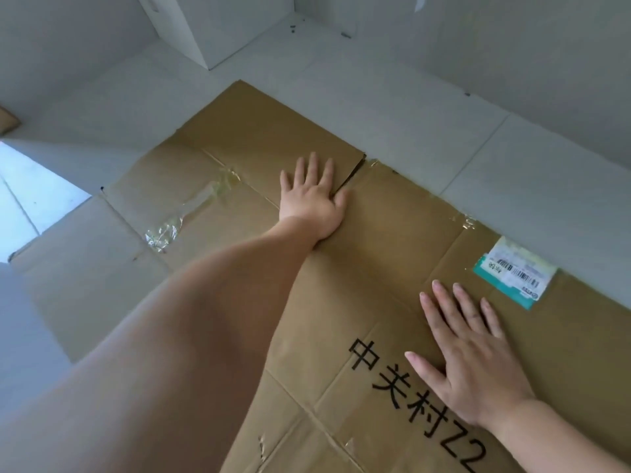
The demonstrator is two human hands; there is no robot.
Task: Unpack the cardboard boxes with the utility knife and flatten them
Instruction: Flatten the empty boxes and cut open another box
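Note:
A large brown cardboard box (392,233) lies flattened on the pale tiled floor, its flaps spread out. Black printed characters run across the near panel, and a teal and white shipping label (515,271) sticks near the right edge. Crumpled clear tape (184,213) clings to the left flaps. My left hand (312,199) presses flat on the far flaps beside a slit between two of them, fingers straight. My right hand (467,353) presses flat on the near panel, fingers spread, just beside the printed characters. No utility knife is in view.
A white cabinet corner (205,32) stands at the back. White walls close the space at right and rear. A bit of another brown cardboard piece (6,121) shows at the far left edge. Bright light falls on the floor at left.

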